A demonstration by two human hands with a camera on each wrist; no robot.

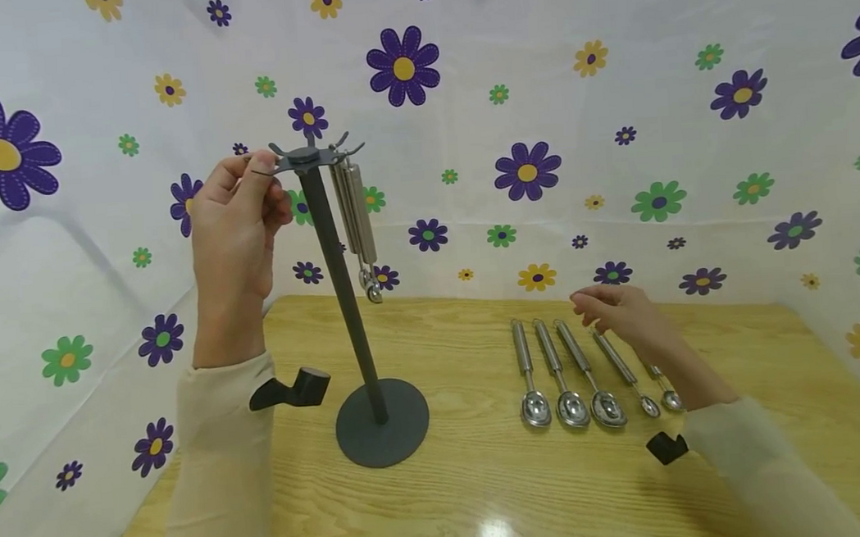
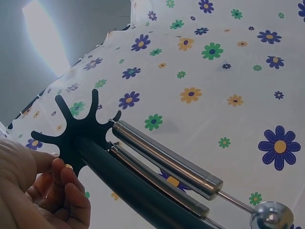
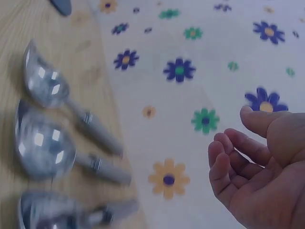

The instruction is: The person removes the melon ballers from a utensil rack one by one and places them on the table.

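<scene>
Here on the wooden table (image 1: 472, 471), the dark stand (image 1: 343, 294) plants its round base (image 1: 403, 434) towards the left edge, while five metal scoops (image 1: 608, 409) lie in a row nearer the right edge. The right hand (image 1: 625, 312) hovers by their handles, thumb and fingers apart; up top, the left hand (image 1: 231, 223) pinches the stand's pronged top (image 1: 303, 155), metal utensils (image 1: 362, 215) hanging beside it, flowered sheet (image 1: 459, 135) beyond the far edge.

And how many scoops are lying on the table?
5 scoops: three nearer the stand, two further right, the last partly behind the right hand. More could hide there.
</scene>
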